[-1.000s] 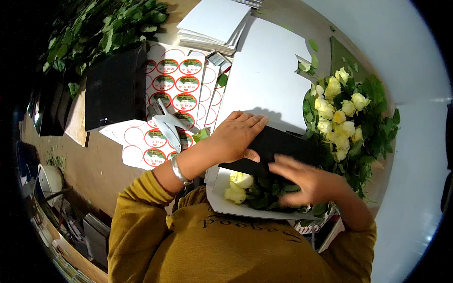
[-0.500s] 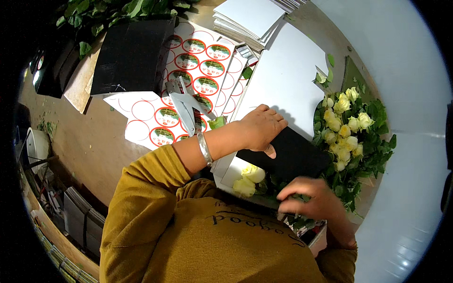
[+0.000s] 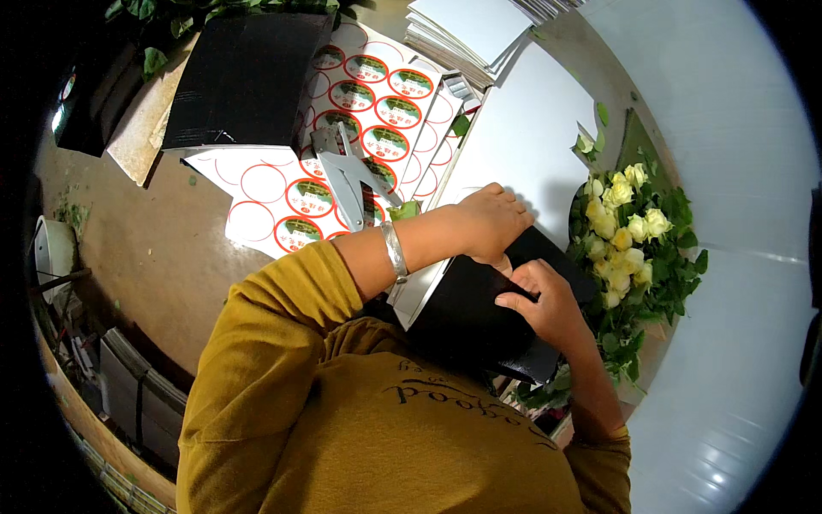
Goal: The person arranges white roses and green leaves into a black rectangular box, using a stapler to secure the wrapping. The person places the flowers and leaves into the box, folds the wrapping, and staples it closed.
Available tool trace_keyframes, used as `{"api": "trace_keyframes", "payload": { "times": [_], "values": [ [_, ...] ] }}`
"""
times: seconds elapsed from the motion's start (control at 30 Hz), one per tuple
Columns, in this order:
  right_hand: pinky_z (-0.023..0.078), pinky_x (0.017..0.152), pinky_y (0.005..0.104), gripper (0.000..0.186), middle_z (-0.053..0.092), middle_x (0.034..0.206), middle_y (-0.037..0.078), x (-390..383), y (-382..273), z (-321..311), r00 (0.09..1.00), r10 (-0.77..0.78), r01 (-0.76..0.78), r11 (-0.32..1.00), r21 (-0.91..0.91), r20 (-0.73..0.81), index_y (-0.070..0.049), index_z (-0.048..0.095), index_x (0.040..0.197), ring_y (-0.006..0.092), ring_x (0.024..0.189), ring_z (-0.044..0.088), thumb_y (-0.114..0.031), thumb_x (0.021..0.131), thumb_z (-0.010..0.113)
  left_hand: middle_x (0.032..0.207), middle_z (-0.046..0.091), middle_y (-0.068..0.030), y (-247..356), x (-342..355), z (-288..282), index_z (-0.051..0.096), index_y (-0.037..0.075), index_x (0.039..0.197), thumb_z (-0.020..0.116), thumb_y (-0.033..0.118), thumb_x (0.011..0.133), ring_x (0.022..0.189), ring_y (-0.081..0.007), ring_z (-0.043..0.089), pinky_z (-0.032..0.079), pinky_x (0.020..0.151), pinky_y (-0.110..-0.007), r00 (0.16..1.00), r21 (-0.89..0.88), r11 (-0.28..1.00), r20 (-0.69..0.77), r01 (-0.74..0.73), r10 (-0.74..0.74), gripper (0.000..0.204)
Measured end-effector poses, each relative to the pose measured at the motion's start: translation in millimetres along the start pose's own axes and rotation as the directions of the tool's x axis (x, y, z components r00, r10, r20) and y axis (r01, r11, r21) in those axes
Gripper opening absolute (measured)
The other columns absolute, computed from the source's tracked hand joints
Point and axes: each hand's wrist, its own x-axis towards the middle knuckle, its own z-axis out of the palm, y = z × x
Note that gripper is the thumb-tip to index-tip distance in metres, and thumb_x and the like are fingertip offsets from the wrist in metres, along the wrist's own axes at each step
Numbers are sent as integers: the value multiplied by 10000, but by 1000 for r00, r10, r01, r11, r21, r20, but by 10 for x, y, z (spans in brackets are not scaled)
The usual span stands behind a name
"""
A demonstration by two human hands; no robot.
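Note:
A black wrapping sheet [image 3: 479,313] lies folded over on the white board [image 3: 531,111] in front of my body. My left hand [image 3: 492,224], with a silver bracelet at its wrist, lies flat across the sheet's far edge, fingers stretched out. Close against its thumb, my right hand [image 3: 548,300] has its fingers curled in a pinch on the sheet's upper edge. What lies under the black sheet is hidden. A bunch of pale yellow roses [image 3: 621,227] with green leaves rests just right of my hands.
A grey plier stapler [image 3: 347,180] lies on sheets of round red-rimmed stickers [image 3: 385,141] to the left. Beyond stand a black box-like piece [image 3: 248,81] and a stack of white boards [image 3: 471,30]. A pale wall [image 3: 736,283] bounds the right side.
My right hand has moved up and away from my body, drawing the black sheet over the yellow roses that showed near me. My left hand stays on the sheet, shifted slightly right.

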Motion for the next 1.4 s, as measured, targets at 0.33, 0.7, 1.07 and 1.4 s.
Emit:
{"api": "trace_keyframes", "payload": {
  "times": [0.33,0.7,1.07,1.4],
  "values": [
    [437,727,366,355,506,854,106,10,-63,67,994,101,-101,995,-19,-31,-36,492,899,260,808,523,-223,726,740,1112,554,-110,0,28,-23,488,20,1191,738,427,669,1122,-252,486,309,965,-343,998,13,1000,58,2,-2,708],
    [400,747,401,353,473,865,111,-36,-34,164,990,6,-30,985,-170,-142,-36,484,910,294,843,477,-231,735,720,1119,542,-128,-34,60,9,485,8,1195,755,444,640,1130,-267,477,301,968,-353,999,1,1000,35,-27,27,756],
    [461,731,352,241,557,880,126,-257,-439,287,930,-73,95,995,43,-361,-7,559,929,255,804,569,-72,748,704,1208,488,-133,92,117,-98,445,40,1263,820,486,516,1188,-271,418,297,946,-405,972,51,994,205,102,-110,947],
    [375,974,434,509,483,1246,198,842,-1040,1515,884,-267,304,952,39,-383,-7,440,1254,322,1159,482,-175,815,636,1219,470,-167,-4,408,-26,435,-77,1213,788,543,544,1191,-313,429,299,1014,-455,959,58,992,268,-110,90,979]
  ]
}}
